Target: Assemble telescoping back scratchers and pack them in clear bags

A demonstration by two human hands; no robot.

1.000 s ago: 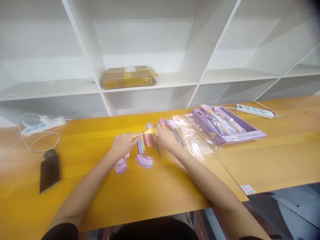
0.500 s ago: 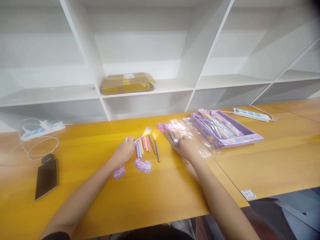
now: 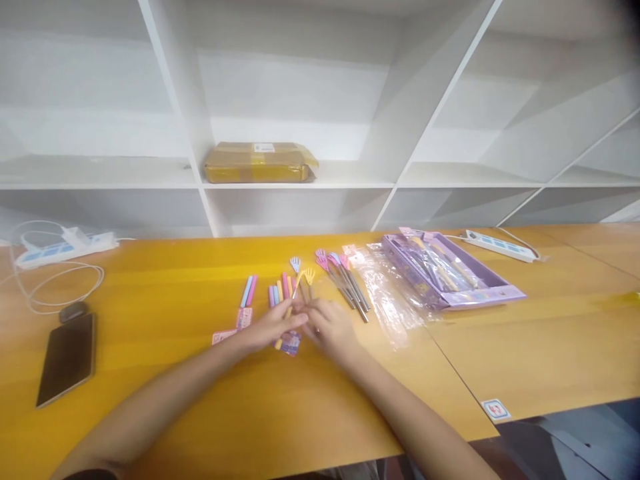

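My left hand (image 3: 280, 325) is closed around a back scratcher (image 3: 279, 345) with a yellow grip, which slants up to the left of the other scratchers. My right hand (image 3: 330, 327) meets it, fingers pinched at the same scratcher and partly blurred. Just beyond lie a blue-headed back scratcher (image 3: 295, 263) and a yellow-headed one (image 3: 310, 273), their shafts partly hidden. Coloured grip tubes (image 3: 277, 293) lie in a row beside them. Purple printed cards (image 3: 291, 344) show below my fingers. Right of my hands rests a fan of pink- and blue-headed back scratchers (image 3: 350, 283) with metal shafts.
Clear plastic sleeves (image 3: 395, 310) lie against a purple box (image 3: 480, 297) of wrapped scratchers. Two more tubes (image 3: 249, 291) and pink cards (image 3: 244, 319) are on the left, with a phone (image 3: 67, 360) farther out. Power strips (image 3: 503, 245) sit under white shelving holding a taped carton (image 3: 257, 165).
My right hand has left the bundle of scratchers and come left to meet my left hand. My left hand has moved right and nearer to me with its scratcher.
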